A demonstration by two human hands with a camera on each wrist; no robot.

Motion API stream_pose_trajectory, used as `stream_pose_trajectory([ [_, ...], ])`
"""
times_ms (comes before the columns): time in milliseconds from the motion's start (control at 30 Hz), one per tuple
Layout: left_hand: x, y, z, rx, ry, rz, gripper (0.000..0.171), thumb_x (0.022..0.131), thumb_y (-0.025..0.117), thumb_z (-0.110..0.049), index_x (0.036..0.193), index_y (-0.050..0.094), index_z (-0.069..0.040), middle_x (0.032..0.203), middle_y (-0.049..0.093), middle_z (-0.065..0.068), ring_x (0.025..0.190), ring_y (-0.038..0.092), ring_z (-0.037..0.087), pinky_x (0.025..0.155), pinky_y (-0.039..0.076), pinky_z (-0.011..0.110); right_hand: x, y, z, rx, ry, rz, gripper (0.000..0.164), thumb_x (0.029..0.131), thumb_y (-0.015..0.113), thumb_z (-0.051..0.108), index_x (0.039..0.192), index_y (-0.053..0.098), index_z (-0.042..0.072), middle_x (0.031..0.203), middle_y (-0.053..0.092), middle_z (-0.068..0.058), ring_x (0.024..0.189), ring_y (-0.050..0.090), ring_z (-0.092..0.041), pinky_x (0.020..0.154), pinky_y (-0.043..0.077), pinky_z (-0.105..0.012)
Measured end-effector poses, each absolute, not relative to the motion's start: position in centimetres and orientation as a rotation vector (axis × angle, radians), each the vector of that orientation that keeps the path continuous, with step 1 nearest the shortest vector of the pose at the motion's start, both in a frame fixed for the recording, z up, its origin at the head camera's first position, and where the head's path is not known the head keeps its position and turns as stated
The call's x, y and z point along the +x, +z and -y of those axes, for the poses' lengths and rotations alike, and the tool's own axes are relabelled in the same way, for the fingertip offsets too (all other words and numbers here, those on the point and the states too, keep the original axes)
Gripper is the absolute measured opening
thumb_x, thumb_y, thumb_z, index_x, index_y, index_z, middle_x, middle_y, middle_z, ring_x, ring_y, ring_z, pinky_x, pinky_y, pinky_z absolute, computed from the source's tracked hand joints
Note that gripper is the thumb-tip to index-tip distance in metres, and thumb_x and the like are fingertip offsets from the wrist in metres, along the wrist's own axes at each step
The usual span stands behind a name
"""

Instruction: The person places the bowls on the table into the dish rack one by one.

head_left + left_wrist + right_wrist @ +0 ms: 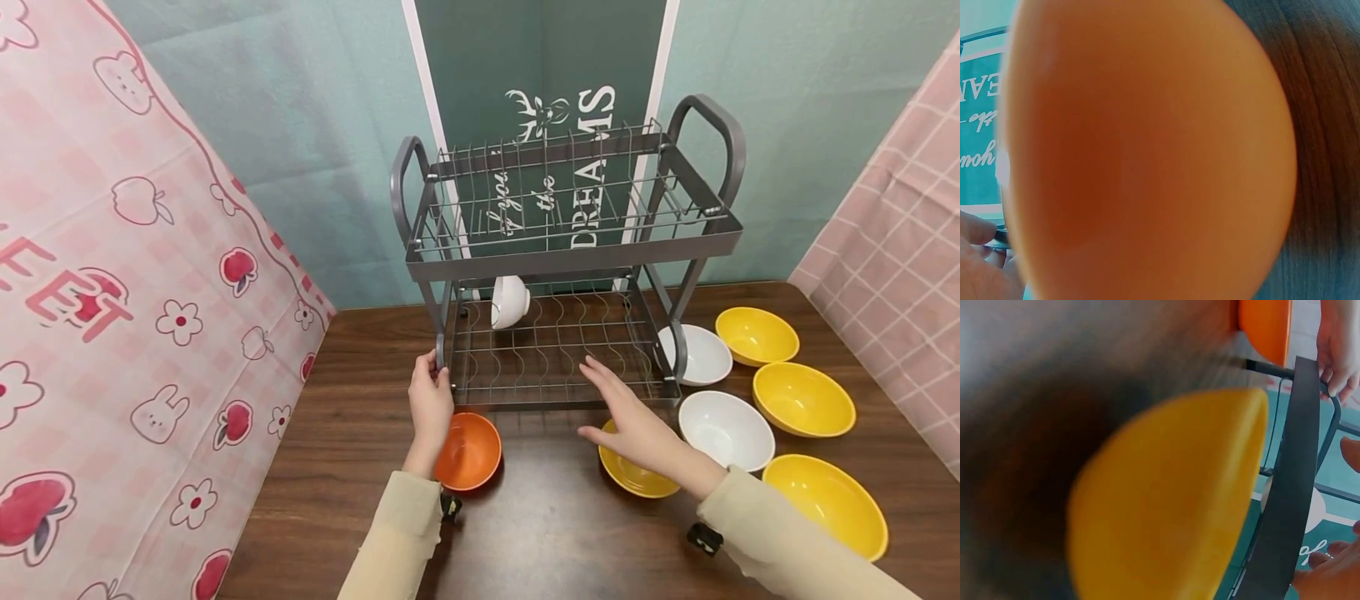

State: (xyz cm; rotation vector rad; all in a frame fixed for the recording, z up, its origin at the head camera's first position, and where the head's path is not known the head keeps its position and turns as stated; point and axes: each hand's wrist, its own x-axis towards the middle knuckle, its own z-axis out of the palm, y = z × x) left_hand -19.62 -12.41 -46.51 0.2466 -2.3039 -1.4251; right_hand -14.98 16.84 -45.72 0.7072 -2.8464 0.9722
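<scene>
A two-tier grey dish rack (574, 255) stands on the wooden table. My left hand (431, 404) holds the rack's front left post, fingers curled round it near the bottom. Inside the lower tier a small white bowl (512, 302) stands on its side between the wires at the left. Just beside my left wrist sits an orange bowl (474, 454), filling most of the left wrist view. My right hand (633, 421) hovers in front of the lower tier with fingers extended and nothing in it. Below it is a yellow bowl (636, 477), partly hidden by the hand.
To the right of the rack, two white bowls, a back one (701, 357) and a front one (726, 433), stand beside three yellow bowls (804, 400). The back one is partly behind the rack's post. Patterned cloth (180, 275) hangs at the left, pink checked cloth (892, 217) at the right.
</scene>
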Motion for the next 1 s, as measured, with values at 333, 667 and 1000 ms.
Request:
stream_pose_trajectory([
  [333,-19.5,-46.5,12.4,0.244,-1.423,2.305,0.031,0.089,0.054,0.001,0.119,0.053,-0.002,0.105,0.062,0.019,0.094,0.06,0.028,0.082,0.053,0.041,-11.7,-47.1,-18.0,0.693,0.783,2.749,0.086,0.071,0.079,0.024,0.143,0.033,0.015,0.151,0.028,-0.009,0.128,0.04,-0.035,0.106,0.036,-0.037],
  [667,-19.5,-46.4,12.3,0.229,-1.414,2.294,0.03,0.088,0.055,0.002,0.118,0.054,-0.001,0.102,0.061,0.019,0.092,0.06,0.029,0.08,0.052,0.041,-9.1,-49.6,-19.3,0.719,0.817,2.626,0.073,0.067,0.079,0.016,0.132,0.047,0.006,0.137,0.046,-0.014,0.124,0.041,-0.023,0.107,0.007,-0.003],
  [1000,-19.4,-46.3,12.3,0.232,-1.403,2.3,0.031,0.088,0.055,0.001,0.119,0.054,-0.002,0.103,0.061,0.018,0.093,0.061,0.028,0.08,0.052,0.041,-7.8,-50.9,-19.5,0.648,0.554,2.731,0.061,0.065,0.081,0.024,0.118,0.057,0.006,0.114,0.063,-0.009,0.105,0.06,-0.024,0.098,0.043,-0.026],
])
